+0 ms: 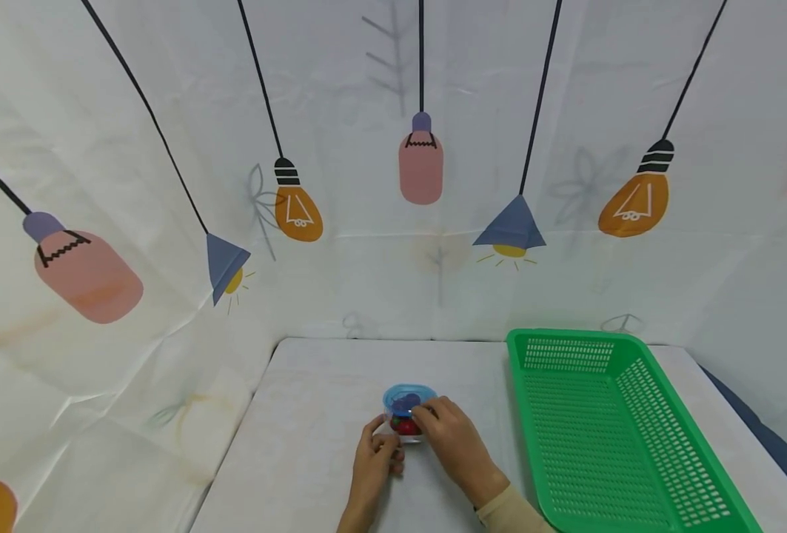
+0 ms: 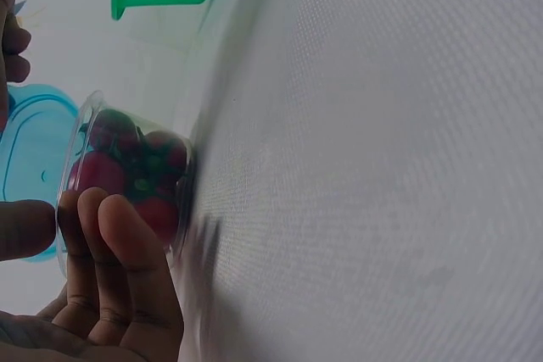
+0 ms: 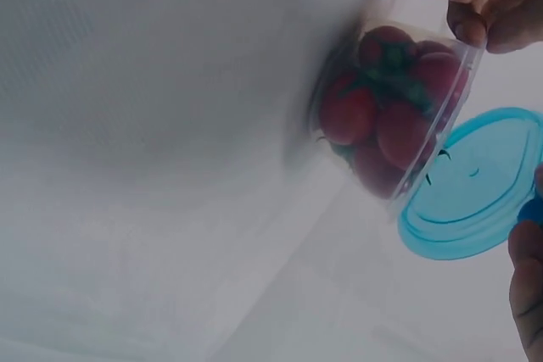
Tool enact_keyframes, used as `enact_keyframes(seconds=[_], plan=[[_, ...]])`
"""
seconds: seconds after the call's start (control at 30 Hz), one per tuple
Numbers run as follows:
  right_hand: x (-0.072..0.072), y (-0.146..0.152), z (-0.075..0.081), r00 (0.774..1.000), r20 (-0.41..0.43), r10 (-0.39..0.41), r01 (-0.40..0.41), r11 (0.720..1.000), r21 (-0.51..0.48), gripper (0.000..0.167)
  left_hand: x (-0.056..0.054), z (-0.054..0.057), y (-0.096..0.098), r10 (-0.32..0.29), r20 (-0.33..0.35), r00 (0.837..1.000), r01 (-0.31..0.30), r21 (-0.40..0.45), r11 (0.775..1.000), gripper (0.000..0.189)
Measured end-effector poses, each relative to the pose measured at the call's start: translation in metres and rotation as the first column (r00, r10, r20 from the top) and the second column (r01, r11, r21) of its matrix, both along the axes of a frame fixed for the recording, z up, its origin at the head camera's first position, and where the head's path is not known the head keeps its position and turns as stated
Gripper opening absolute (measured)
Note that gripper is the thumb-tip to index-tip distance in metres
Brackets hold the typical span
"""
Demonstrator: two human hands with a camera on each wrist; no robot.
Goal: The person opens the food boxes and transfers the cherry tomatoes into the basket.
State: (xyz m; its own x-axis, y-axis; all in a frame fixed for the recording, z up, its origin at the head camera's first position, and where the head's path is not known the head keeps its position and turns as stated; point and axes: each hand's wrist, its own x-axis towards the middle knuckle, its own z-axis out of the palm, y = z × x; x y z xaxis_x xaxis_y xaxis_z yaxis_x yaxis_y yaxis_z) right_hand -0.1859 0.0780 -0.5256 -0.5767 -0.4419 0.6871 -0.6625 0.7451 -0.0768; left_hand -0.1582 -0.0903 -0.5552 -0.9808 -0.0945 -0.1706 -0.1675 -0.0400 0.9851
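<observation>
White sheeting (image 1: 353, 59), printed with hanging lamps, is filling the background behind everything and reaching down to the far edge of a pale table (image 1: 300, 414). On the table's right side a long green basket (image 1: 566, 334) with slotted walls is standing, well apart from the tub. The right hand (image 1: 453, 440), its wrist in a beige cuff, is reaching in from the near side and pinching a blue lid (image 3: 475, 171) at the edge between thumb and fingers. The left hand (image 1: 372, 470) is pinching the rim of a clear tub (image 3: 445, 116) between thumb and forefinger, while its other fingers are curving beside the wall. The tub is standing near the middle of the table, left of the basket, between the two hands. The lid is tilting just beyond the tub's mouth; whether the two are touching is hard to tell. A darker blue patch is showing by the right fingertips, too unclear to name. Inside the tub, red tomatoes (image 3: 348, 116) with green stems are lying packed together.
</observation>
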Motion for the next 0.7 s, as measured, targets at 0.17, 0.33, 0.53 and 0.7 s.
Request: enact_keyframes(seconds=[0.17,0.33,0.53,0.7], plan=[[-0.006,0.001,0.002,0.998,-0.058,0.013,-0.016,0.998,-0.053,0.022,-0.004,-0.013,-0.001,0.003,-0.005,1.000,-0.004,-0.010,1.000,0.059],[-0.011,0.001,0.009,0.997,-0.071,-0.027,0.021,0.996,-0.083,0.019,-0.006,-0.018,-0.001,0.001,-0.009,1.000,-0.001,-0.020,1.000,0.060],[-0.014,0.003,0.019,0.996,0.013,-0.088,0.089,0.979,-0.185,0.020,-0.008,-0.018,-0.001,-0.007,-0.016,1.000,0.007,-0.040,0.999,0.059],[-0.016,0.003,0.028,0.982,0.163,-0.095,0.143,0.938,-0.316,0.014,-0.009,-0.018,-0.002,-0.003,0.012,1.000,0.003,-0.050,0.999,0.057]])
